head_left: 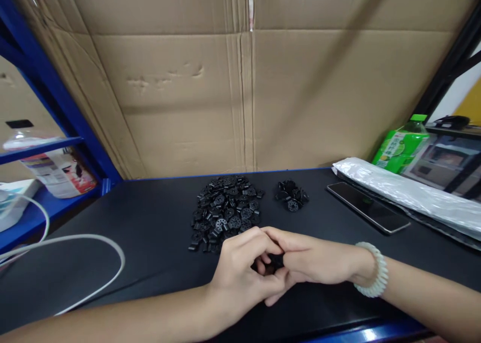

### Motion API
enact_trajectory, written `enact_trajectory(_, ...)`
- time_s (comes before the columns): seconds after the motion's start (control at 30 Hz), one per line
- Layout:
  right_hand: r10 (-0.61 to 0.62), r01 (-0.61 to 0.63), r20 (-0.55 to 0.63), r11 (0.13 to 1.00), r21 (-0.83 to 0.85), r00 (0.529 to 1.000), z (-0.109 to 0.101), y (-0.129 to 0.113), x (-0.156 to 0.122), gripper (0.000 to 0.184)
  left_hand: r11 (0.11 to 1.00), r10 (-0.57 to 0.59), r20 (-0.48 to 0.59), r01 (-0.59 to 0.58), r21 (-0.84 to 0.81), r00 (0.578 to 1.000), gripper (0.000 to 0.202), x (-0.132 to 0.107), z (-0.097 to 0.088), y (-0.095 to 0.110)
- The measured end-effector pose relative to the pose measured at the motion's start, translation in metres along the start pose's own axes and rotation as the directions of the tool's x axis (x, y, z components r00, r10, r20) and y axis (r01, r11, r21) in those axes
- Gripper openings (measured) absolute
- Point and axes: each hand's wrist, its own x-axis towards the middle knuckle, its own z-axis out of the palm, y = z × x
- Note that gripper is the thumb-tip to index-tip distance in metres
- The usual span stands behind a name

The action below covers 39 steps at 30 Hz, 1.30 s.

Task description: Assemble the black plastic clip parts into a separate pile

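Head view has my left hand [244,273] and right hand [317,263] meeting, the fingers of both pinched shut on a small black part [275,261] low over the black table [150,233]. The part is mostly hidden, probably a perforated disc. Just beyond lies the large pile [225,210], with a small pile [291,195] to its right and then a phone [368,213].

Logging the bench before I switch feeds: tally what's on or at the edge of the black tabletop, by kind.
Piles of black parts: 2, large pile, small pile
Black part between left hand and right hand: 1
Phone: 1
Plastic-wrapped bundle: 1
Green bottle: 1
White cable: 1
Total: 7
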Motion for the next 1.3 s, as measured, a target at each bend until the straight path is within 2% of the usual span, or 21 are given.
enact_trajectory(0.3,-0.038,0.032,0.059,0.995,0.096,0.998,-0.007,0.008,0.005,0.037,0.98,0.168,-0.02,-0.164,0.115,0.986,0.02,0.001,-0.005,0.004)
enact_trajectory(0.47,-0.114,0.109,0.03,0.984,0.144,0.993,-0.012,0.01,0.006,0.048,0.959,0.241,-0.01,-0.237,0.153,0.97,0.022,0.001,-0.011,0.004)
enact_trajectory(0.63,-0.117,0.09,0.099,0.966,0.243,0.988,-0.019,0.004,0.006,0.048,0.977,0.176,0.025,-0.178,0.12,0.984,0.026,0.002,-0.023,0.009)
enact_trajectory(0.77,-0.164,0.136,0.118,0.966,0.219,0.979,-0.023,-0.003,0.005,0.039,0.977,0.162,0.004,-0.161,0.141,0.987,0.024,0.003,-0.039,0.012)
enact_trajectory(0.83,-0.179,0.15,0.143,0.969,0.195,0.973,-0.023,-0.005,0.005,0.036,0.946,0.255,0.064,-0.263,0.189,0.965,0.023,0.003,-0.047,0.008)
enact_trajectory(0.9,-0.184,0.155,0.162,0.972,0.175,0.97,-0.023,-0.006,0.005,0.032,0.885,0.383,0.143,-0.406,0.228,0.913,0.024,0.003,-0.055,0.002)
enact_trajectory(0.97,-0.188,0.165,0.159,0.975,0.147,0.969,-0.024,-0.007,0.003,0.029,0.832,0.452,0.191,-0.489,0.262,0.871,0.028,0.003,-0.059,-0.005)
enact_trajectory(1.07,-0.208,0.206,0.138,0.978,0.031,0.968,-0.031,-0.012,-0.001,0.033,0.798,0.447,0.268,-0.516,0.311,0.853,0.037,0.0,-0.06,-0.013)
enact_trajectory(1.17,-0.246,0.255,0.067,0.929,-0.269,0.967,-0.046,-0.023,-0.009,0.038,0.799,0.384,0.338,-0.493,0.346,0.859,0.047,-0.005,-0.058,-0.014)
enact_trajectory(1.23,-0.33,0.258,-0.04,0.803,-0.537,0.943,-0.06,-0.032,-0.015,0.036,0.808,0.355,0.361,-0.478,0.345,0.862,0.048,-0.007,-0.057,-0.009)
enact_trajectory(1.3,-0.457,0.192,-0.151,0.62,-0.761,0.877,-0.076,-0.037,-0.02,0.035,0.834,0.299,0.42,-0.448,0.321,0.857,0.05,-0.009,-0.055,-0.002)
